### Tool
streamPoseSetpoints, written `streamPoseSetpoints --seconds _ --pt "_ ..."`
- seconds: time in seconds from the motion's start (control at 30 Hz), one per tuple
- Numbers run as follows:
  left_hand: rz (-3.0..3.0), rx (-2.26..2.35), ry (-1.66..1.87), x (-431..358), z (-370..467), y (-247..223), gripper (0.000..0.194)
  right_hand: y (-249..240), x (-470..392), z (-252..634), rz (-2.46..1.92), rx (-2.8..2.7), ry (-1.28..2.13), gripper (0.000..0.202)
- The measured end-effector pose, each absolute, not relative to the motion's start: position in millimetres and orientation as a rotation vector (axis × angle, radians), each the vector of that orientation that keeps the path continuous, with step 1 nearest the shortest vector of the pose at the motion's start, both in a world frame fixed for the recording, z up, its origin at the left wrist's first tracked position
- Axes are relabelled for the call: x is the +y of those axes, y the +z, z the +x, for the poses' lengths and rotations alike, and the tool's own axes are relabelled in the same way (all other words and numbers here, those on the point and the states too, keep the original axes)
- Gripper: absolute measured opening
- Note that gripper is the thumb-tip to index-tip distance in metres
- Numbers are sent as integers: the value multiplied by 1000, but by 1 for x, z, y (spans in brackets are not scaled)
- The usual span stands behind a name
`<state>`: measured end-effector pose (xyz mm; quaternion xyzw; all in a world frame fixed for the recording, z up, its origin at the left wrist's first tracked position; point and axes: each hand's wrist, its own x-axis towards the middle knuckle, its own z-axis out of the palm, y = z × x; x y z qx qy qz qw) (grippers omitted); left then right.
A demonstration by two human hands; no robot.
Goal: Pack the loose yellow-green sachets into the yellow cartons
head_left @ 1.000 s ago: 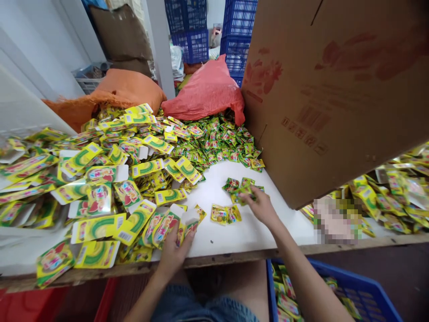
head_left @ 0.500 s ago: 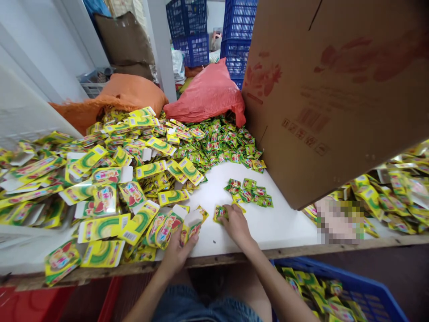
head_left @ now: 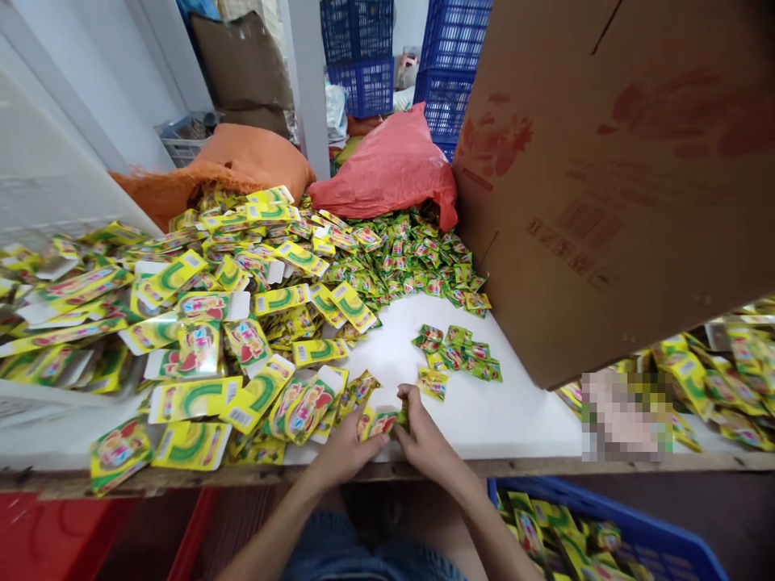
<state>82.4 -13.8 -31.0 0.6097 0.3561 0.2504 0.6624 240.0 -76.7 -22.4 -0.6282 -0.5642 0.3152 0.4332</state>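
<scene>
My left hand point(head_left: 348, 448) is closed around a small yellow-green carton point(head_left: 376, 423), its white flap end facing up and to the right. Close against that end, my right hand point(head_left: 425, 432) pinches a small green candy packet point(head_left: 403, 413), mostly covered by my fingers. Just beyond the right hand lies a single yellow packet point(head_left: 433, 383), and past it a loose group of green packets point(head_left: 458, 353) rests on the white tabletop point(head_left: 393, 331). Flattened and opened yellow cartons point(head_left: 194, 399) are heaped left of my left hand.
A large cardboard box point(head_left: 581, 186) stands on the right, beside another person's pixelated hand area. Red point(head_left: 387, 173) and orange sacks point(head_left: 257, 157) lie at the back behind a pile of green packets point(head_left: 417, 254). A blue crate point(head_left: 654, 532) of filled packs sits below the table edge.
My right hand has drawn the packet toward me and left, up to the carton's end. My left hand has shifted right with the carton, which is now tipped toward the right hand.
</scene>
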Motion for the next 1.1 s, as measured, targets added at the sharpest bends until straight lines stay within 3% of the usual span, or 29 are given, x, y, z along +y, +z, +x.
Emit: streamPoseSetpoints --seconds 0.1,0.2,0.4,0.63,0.8,1.1 --pt "1291 785 547 -11 81 -28 43 -26 -78 236 -1471 -1227 925 45" --pt "1170 756 555 -9 81 -23 45 -30 -79 233 -1398 -1117 959 32" --pt "1123 712 574 -9 84 -17 32 -12 -76 239 -1513 -898 596 25" --pt "1233 737 507 -11 85 -25 27 34 -64 237 -1505 -1481 567 13" --pt "1342 715 496 -9 84 -32 25 52 -62 233 -1601 -1844 529 23" --pt "1264 673 463 -10 86 -28 18 50 -56 231 -1642 -1943 394 19"
